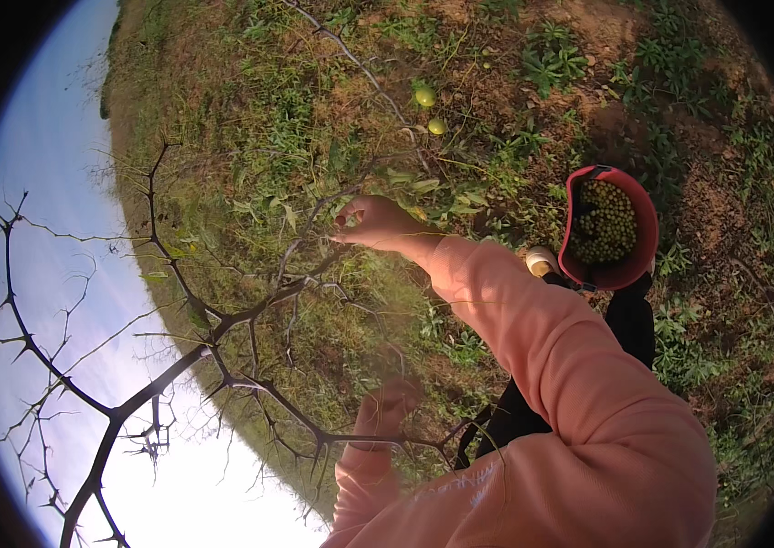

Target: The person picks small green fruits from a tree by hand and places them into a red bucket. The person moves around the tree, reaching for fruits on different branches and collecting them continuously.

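My right hand [381, 222] reaches in among thorny branches, beside a thin branch [301, 236]. Its thumb and index finger curl towards each other with a small gap; whether anything is pinched between them is unclear. Lower in the picture, my blurred left hand [388, 405] is partly crossed by twigs, its fingers bent and any hold hidden. A thick bare thorny branch [154, 387] forks from the bottom left towards both hands. At right, a red bucket [646, 226] holds many small yellow-green fruits [605, 226] close to my legs.
Two round green fruits [431, 111] show near another thin branch [359, 61] at the top. Leafy weeds [551, 61] and dry grass cover reddish soil. One shoe [539, 262] is visible beside the bucket. Sharp thorns [20, 349] line the branches at left, against bright sky.
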